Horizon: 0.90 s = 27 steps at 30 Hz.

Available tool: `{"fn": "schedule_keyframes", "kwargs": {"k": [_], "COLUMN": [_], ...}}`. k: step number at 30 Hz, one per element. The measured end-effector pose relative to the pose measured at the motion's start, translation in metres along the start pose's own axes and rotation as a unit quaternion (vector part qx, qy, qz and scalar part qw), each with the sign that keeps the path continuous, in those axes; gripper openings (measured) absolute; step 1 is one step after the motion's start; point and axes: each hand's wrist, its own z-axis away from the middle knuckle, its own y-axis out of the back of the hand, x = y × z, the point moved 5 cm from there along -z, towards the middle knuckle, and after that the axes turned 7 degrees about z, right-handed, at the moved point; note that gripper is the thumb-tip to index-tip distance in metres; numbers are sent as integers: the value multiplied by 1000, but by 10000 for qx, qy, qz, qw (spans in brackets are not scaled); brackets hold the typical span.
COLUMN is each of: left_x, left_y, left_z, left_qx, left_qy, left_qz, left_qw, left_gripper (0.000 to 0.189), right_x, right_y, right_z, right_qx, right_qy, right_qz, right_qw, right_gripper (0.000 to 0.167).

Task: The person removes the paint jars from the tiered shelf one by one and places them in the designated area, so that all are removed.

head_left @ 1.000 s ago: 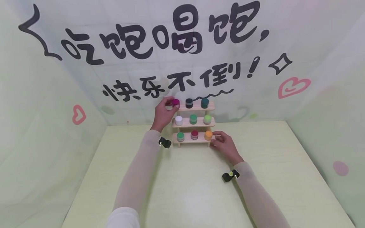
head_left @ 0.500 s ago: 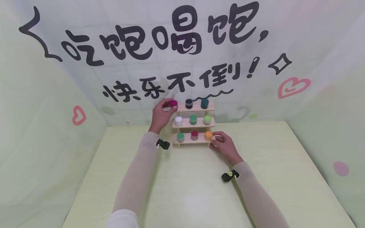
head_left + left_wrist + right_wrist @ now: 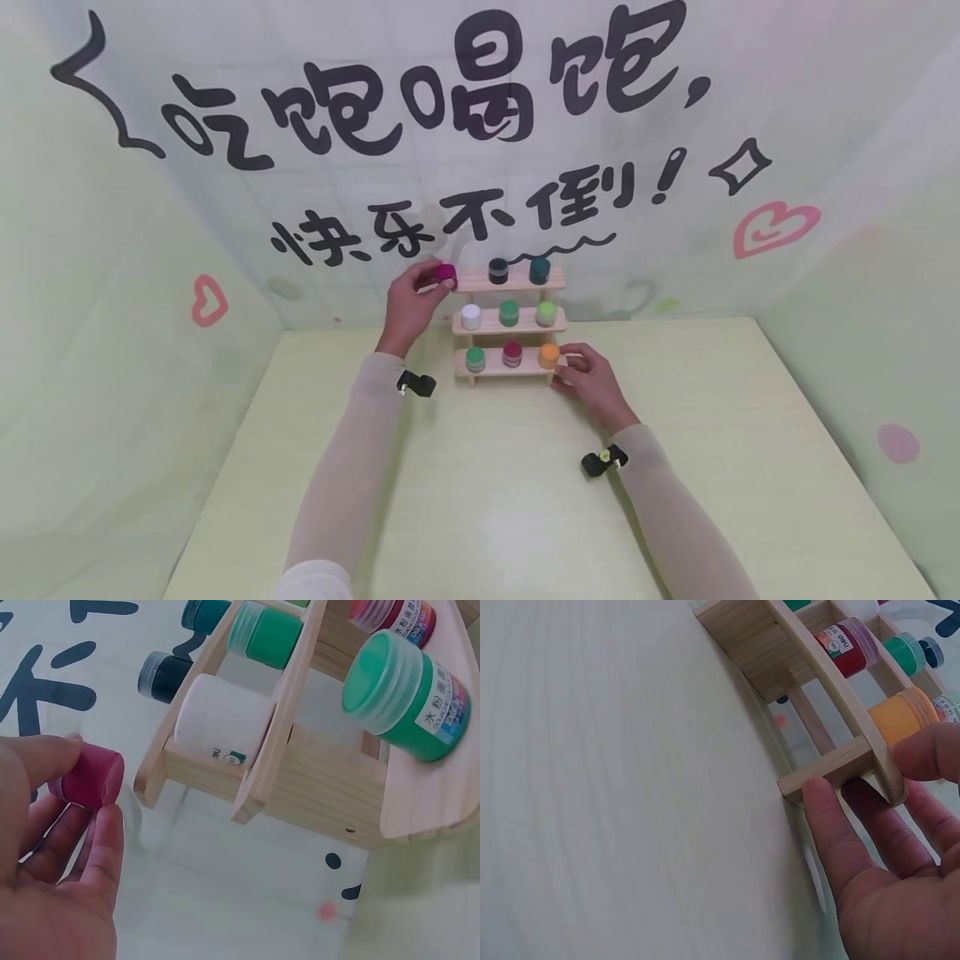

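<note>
A three-tier wooden display rack (image 3: 490,327) bearing small paint jars stands at the back of the table. Between thumb and fingers my left hand (image 3: 407,310) pinches a magenta paint jar (image 3: 91,776), just off the left end of the top shelf. In the left wrist view that jar is tilted and apart from the wood. My right hand (image 3: 597,387) holds the right end of the bottom shelf. Its thumb is above, beside the orange jar (image 3: 901,718), and its fingers are at the rack's leg (image 3: 832,766). A black jar (image 3: 498,271) and a dark teal jar (image 3: 539,271) remain on top.
The middle shelf carries a white jar (image 3: 470,317), a green jar (image 3: 508,313) and a lime jar (image 3: 546,314). Below are another green jar (image 3: 475,359) and a red jar (image 3: 512,354). A printed cloth wall (image 3: 337,200) rises directly behind the rack.
My left hand has carried the magenta jar leftward from the top shelf's left end to beyond its edge. My right hand has stayed at the bottom shelf.
</note>
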Motion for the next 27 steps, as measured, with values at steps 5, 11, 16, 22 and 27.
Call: {"fn": "schedule_keyframes", "kwargs": {"k": [5, 11, 16, 22, 27], "left_x": [-1, -1, -4, -12, -20], "left_y": [8, 19, 23, 28, 35], "left_z": [6, 12, 16, 22, 30], "left_qx": [-30, -18, -49, -65, -70], "left_qy": [-8, -78, 0, 145, 343], "left_qz": [99, 152, 152, 115, -2], "left_qw": [9999, 9999, 9999, 9998, 9994], "left_gripper": [46, 44, 46, 47, 50], "right_x": [-3, -4, -4, -2, -1], "right_y": [-1, -2, -3, -2, -3], "right_z": [2, 2, 2, 1, 0], "right_qx": [-18, -30, 40, 85, 63], "right_qy": [-14, -28, -127, -124, -148], "right_qz": [-11, -58, -8, -138, -147], "right_qw": [10000, 10000, 9999, 9998, 9998], "right_gripper": [38, 37, 35, 34, 34]}}
